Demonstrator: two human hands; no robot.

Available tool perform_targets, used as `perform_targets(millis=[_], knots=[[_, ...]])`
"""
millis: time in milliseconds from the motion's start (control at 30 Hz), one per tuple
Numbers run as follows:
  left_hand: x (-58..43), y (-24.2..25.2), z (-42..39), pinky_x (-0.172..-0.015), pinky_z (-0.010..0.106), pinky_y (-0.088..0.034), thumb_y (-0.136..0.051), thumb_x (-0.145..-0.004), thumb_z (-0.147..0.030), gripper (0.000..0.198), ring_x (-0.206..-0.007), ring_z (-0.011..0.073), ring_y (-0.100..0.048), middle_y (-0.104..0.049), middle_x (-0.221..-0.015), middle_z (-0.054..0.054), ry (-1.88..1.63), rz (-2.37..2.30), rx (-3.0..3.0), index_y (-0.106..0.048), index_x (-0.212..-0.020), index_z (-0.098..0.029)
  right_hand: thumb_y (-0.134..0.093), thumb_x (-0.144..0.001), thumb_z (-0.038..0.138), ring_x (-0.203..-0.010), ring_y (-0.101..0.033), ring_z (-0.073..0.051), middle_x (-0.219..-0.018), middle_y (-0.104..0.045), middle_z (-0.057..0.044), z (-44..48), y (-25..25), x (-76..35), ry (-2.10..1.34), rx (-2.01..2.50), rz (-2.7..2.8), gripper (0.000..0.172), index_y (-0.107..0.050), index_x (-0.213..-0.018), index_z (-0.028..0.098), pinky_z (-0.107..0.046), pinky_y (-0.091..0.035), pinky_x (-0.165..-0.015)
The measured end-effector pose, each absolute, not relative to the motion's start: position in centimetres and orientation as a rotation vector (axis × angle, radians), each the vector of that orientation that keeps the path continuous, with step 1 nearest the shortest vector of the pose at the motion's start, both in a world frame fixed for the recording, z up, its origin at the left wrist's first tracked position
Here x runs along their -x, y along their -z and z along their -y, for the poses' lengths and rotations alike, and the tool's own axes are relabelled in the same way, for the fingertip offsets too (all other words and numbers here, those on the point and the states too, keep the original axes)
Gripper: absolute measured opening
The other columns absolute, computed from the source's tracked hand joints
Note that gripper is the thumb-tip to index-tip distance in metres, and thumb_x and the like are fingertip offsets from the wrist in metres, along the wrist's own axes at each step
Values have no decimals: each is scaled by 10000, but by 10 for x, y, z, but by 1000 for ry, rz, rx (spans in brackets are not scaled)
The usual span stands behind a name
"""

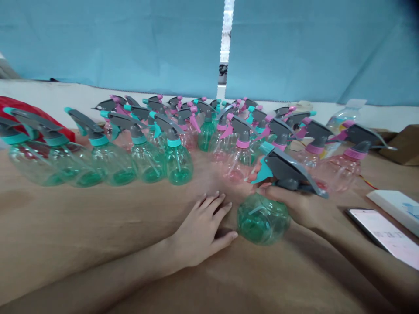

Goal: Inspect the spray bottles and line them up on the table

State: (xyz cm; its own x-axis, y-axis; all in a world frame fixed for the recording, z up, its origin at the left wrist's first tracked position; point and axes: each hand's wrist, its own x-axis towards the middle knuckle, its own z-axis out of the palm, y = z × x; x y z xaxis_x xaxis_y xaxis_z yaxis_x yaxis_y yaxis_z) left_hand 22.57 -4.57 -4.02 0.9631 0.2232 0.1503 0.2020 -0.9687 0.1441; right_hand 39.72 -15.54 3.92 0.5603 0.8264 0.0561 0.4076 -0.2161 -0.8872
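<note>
A green see-through spray bottle (262,220) with a grey head and teal trigger is in front of me, slightly tilted. Behind its neck is my right hand (278,192), closed around it; the bottle and head hide much of the hand. My left hand (203,229) lies palm down on the table just left of the bottle, fingers stretched out and holding nothing. Beyond it stands a green spray bottle (179,163) with a teal collar, at the end of a row. A pink spray bottle (236,163) stands behind the held one.
Many more green and pink spray bottles fill the back of the wooden table (98,235). On the right lie a phone (386,231) and a white box (397,209). A clear plastic bottle (347,114) and a brown box (404,146) stand behind. Red material (39,115) is at far left.
</note>
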Motion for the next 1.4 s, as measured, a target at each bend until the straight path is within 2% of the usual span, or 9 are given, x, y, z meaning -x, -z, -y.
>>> perform_targets(millis=[200,400,600,733,800,967,1200,1300,1400], knots=[[-225,41,45,-1083,461,-224,-439,-913,-535,578,-1345,267,-278,-393,-1429,123,-258,-325,-2992,-448,-1328,-133,-532,-613,361,-600,-551,-180,-604,-564,9,151,-33,-401,-592,1747,1079,124,-519,-588,241,-323,-448,-589],[-225,42,45,-1081,473,-230,-453,-910,-520,567,-1339,275,-290,-395,-1426,126,-272,-323,-2972,-443,-1329,-139,-505,-682,317,-522,-472,-159,-518,-455,19,148,-29,-398,-367,1707,1226,243,-346,-511,249,-296,-401,-516],[-224,43,45,-1083,457,-230,-446,-917,-512,559,-1336,269,-294,-402,-1420,129,-303,-309,-2974,-443,-1325,-130,-557,-720,325,-576,-519,-156,-608,-537,14,145,-27,-396,-209,1754,1191,150,-471,-628,243,-284,-432,-531],[-224,42,45,-1081,447,-231,-439,-921,-513,556,-1332,262,-303,-409,-1416,125,-305,-315,-2990,-447,-1326,-132,-609,-746,458,-737,-597,-176,-787,-639,-11,146,-29,-394,-208,1663,1226,228,-577,-759,232,-312,-486,-685],[-224,42,45,-1080,448,-231,-435,-923,-512,555,-1332,261,-302,-416,-1411,122,-302,-318,-2993,-447,-1328,-133,-630,-727,505,-774,-610,-196,-818,-655,-21,149,-31,-391,-192,1683,1214,282,-605,-825,241,-326,-486,-698],[-224,42,44,-1070,457,-243,-423,-929,-506,564,-1329,269,-304,-424,-1403,132,-316,-305,-2995,-436,-1334,-113,-658,-682,561,-802,-618,-250,-731,-640,-23,162,-37,-387,-130,1859,1259,387,-599,-880,233,-350,-482,-644],[-223,45,42,-1057,452,-271,-441,-925,-490,539,-1311,280,-343,-431,-1395,149,-359,-288,-2983,-458,-1313,-115,-683,-638,588,-942,-613,-301,-1034,-644,-116,188,-21,-395,15,1942,1431,589,-527,-1047,193,-449,-498,-751],[-214,44,40,-1054,444,-286,-442,-930,-476,523,-1309,276,-349,-438,-1391,146,-356,-279,-2988,-466,-1308,-116,-683,-638,584,-913,-622,-296,-1022,-643,-135,191,-15,-398,20,1950,1375,634,-514,-1081,164,-468,-502,-763],[-199,41,37,-1050,439,-301,-441,-935,-464,510,-1311,268,-348,-428,-1402,133,-327,-284,-2990,-459,-1317,-127,-677,-658,570,-915,-618,-287,-1012,-648,-126,184,-18,-394,-12,1961,1392,584,-540,-1060,169,-466,-499,-778]])
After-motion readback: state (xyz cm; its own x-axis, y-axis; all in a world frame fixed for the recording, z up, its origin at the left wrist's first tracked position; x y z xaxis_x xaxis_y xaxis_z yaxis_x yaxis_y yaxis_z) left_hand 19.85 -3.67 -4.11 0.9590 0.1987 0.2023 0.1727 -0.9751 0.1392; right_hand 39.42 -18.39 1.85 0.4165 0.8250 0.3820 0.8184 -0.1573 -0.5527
